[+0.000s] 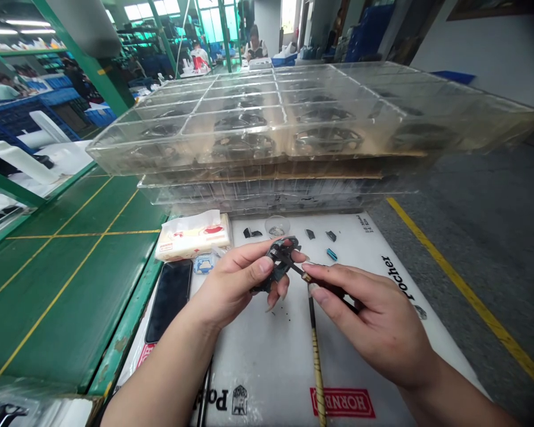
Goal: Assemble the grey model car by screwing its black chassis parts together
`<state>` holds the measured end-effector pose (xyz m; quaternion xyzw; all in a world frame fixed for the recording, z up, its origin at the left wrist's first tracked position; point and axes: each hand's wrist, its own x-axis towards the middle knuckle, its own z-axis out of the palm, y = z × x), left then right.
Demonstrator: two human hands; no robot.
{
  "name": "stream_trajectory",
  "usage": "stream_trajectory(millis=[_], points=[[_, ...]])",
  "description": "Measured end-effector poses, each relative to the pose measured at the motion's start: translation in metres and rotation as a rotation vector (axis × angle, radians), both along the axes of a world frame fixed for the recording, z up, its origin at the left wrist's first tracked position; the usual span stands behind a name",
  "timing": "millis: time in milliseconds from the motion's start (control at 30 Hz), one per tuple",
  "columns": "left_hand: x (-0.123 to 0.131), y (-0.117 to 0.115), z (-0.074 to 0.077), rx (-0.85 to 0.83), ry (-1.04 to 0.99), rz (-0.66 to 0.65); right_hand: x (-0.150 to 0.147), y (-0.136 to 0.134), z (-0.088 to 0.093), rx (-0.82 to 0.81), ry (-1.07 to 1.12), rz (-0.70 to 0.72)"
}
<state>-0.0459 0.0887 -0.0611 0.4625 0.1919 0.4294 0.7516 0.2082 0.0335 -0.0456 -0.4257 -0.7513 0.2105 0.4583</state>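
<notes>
My left hand (238, 279) is closed around a small black part (279, 261) with an irregular outline, held above the white printed work surface (267, 356). In my right hand (374, 314) is a dark, thin tool (300, 271), pinched between thumb and fingers. Its tip meets the black part; the exact contact point is too small to tell. Below my right fingertips lies a long rod (317, 356) with a yellowish wrapped handle. Small dark pieces (310, 234) and a blue piece (331, 254) rest beyond my hands, near a clear round dish (277, 226).
Stacked clear plastic trays (289, 127) holding dark round parts stand behind the work surface. A tissue pack (194, 236) and a black phone (169, 301) lie at the left, beside a green conveyor belt (62, 284). People sit in the background.
</notes>
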Motion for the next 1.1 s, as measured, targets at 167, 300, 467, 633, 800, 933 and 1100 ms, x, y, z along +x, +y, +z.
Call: stream_trajectory(millis=[167, 300, 467, 633, 800, 933, 1100], points=[[-0.002, 0.001, -0.001, -0.015, 0.029, 0.014, 0.0, 0.0, 0.001, -0.033, -0.007, -0.019], [-0.002, 0.001, -0.001, -0.002, 0.054, 0.043, 0.0, 0.001, -0.001, -0.053, -0.007, -0.024], [-0.001, 0.002, -0.003, 0.003, 0.065, 0.055, -0.001, 0.003, -0.001, -0.058, -0.011, -0.039], [0.002, 0.001, -0.001, 0.015, 0.082, 0.067, -0.002, 0.002, 0.001, -0.068, 0.008, -0.033], [0.004, 0.0, 0.001, 0.022, 0.097, 0.104, -0.002, 0.002, 0.001, -0.07, 0.01, -0.03], [0.005, 0.0, -0.001, 0.033, 0.09, 0.119, -0.001, 0.002, 0.001, -0.061, 0.002, -0.025], [0.008, -0.001, -0.003, 0.018, 0.081, 0.128, -0.002, 0.001, 0.001, -0.053, 0.011, -0.035]])
